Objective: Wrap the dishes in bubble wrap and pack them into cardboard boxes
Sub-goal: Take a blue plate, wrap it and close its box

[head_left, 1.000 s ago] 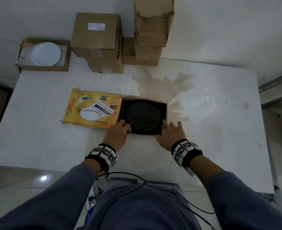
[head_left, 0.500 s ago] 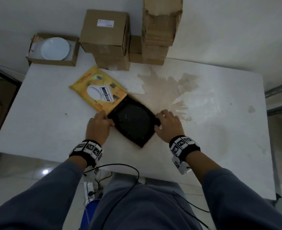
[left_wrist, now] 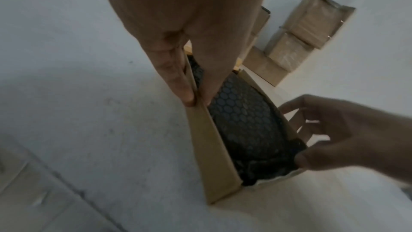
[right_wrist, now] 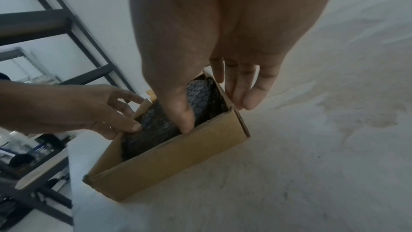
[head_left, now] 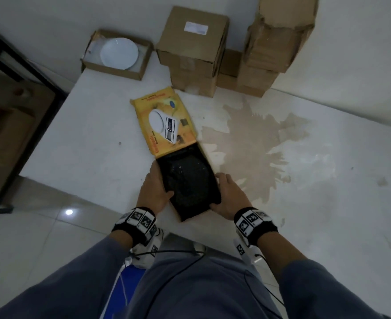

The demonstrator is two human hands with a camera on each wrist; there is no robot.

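Note:
An open cardboard box (head_left: 178, 214) with a yellow printed lid (head_left: 164, 125) lies near the table's front edge, its lid flap pointing away from me. Inside lies a dish wrapped in black bubble wrap (head_left: 188, 180). My left hand (head_left: 157, 185) pinches the left wall, thumb inside and fingers outside. In the left wrist view that pinch (left_wrist: 191, 94) sits on the box wall (left_wrist: 211, 156) beside the wrapped dish (left_wrist: 243, 121). My right hand (head_left: 224, 194) grips the right wall. The right wrist view shows this hand (right_wrist: 216, 107) with its thumb inside and its fingers outside the box (right_wrist: 174, 161).
At the back left stands an open box holding a white plate (head_left: 118, 54). Stacked closed cardboard boxes (head_left: 192, 42) and a taller stack (head_left: 277, 38) line the back wall. A brown stain (head_left: 254, 139) marks the table (head_left: 86, 146). A dark shelf frame (head_left: 17, 77) stands left of it.
The box has turned clockwise, its lid swinging from the left to point away from me, and it has slid toward the front edge. Both hands stayed on its side walls.

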